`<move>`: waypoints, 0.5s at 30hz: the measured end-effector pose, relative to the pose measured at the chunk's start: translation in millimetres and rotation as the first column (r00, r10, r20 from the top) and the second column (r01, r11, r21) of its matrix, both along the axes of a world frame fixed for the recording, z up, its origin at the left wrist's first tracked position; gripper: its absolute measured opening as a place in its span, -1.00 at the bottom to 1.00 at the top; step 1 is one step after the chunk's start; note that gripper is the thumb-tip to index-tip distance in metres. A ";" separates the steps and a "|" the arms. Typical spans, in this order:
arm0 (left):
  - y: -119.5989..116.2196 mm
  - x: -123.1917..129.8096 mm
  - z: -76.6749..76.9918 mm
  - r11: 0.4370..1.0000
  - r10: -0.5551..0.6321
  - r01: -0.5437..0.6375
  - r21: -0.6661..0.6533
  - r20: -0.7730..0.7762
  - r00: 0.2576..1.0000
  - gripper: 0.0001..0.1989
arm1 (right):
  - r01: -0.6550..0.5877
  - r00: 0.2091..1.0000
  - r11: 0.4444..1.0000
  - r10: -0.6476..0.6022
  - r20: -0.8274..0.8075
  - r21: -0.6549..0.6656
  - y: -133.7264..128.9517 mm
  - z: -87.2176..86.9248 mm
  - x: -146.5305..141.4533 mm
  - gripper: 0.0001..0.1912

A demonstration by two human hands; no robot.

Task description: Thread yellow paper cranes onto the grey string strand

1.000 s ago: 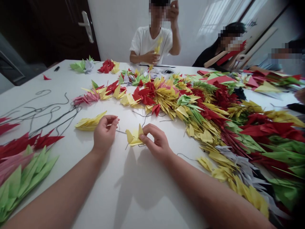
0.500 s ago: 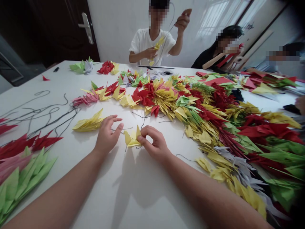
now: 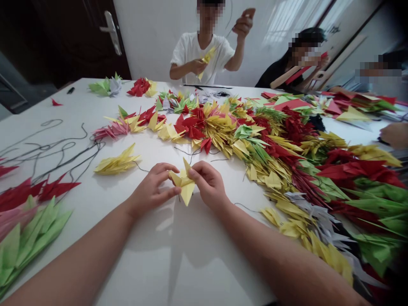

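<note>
A folded yellow paper crane [image 3: 185,185] is held just over the white table [image 3: 137,255], its points spread outward. My right hand [image 3: 208,185] pinches its upper right point between thumb and fingers. On the other side, my left hand [image 3: 154,187] has its thumb and fingertips on the crane's left edge. Behind the left hand lies a strung bunch of yellow cranes [image 3: 116,161], with a thin dark cord [image 3: 142,168] running from it toward that hand. The far side of the crane is hidden.
Heaped strings of yellow, red, green and white cranes [image 3: 274,157] cover the table's right and back. Red, pink and green strings [image 3: 30,229] lie at left with loose black cords [image 3: 57,142]. Across the table, a person in a white shirt [image 3: 204,55] threads yellow cranes; others sit at right.
My left hand has come right and closed in on the crane, which has turned so one point now faces down toward me. My right hand keeps its pinch.
</note>
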State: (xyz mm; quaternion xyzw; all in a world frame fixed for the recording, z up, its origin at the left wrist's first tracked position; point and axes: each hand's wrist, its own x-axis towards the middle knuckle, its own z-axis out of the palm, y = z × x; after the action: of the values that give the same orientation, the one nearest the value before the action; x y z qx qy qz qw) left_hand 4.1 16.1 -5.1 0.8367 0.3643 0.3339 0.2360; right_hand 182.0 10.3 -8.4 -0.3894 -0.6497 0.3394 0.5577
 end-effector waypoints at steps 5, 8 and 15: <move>2.0 -0.1 -4.2 0.997 -0.042 0.043 0.056 -0.017 0.999 -0.68 | 0.011 1.000 1.000 -0.012 -0.020 -0.025 0.4 -0.8 -0.7 -0.80; 3.3 1.4 -7.8 0.993 0.012 -0.005 0.117 -0.060 0.998 -0.81 | 0.007 1.000 0.999 -0.008 -0.028 -0.032 0.5 -0.9 -1.0 -0.80; 1.4 3.5 -5.8 0.998 0.042 -0.041 0.038 -0.019 0.999 -0.82 | 0.021 0.998 0.998 -0.024 -0.049 -0.066 1.2 -1.4 -1.5 -0.79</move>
State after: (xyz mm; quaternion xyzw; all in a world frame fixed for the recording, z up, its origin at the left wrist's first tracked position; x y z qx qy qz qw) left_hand 7.6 17.5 -10.9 0.8365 0.3776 0.3374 0.2095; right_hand 180.5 11.4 -9.8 -0.4062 -0.6196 0.3637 0.5647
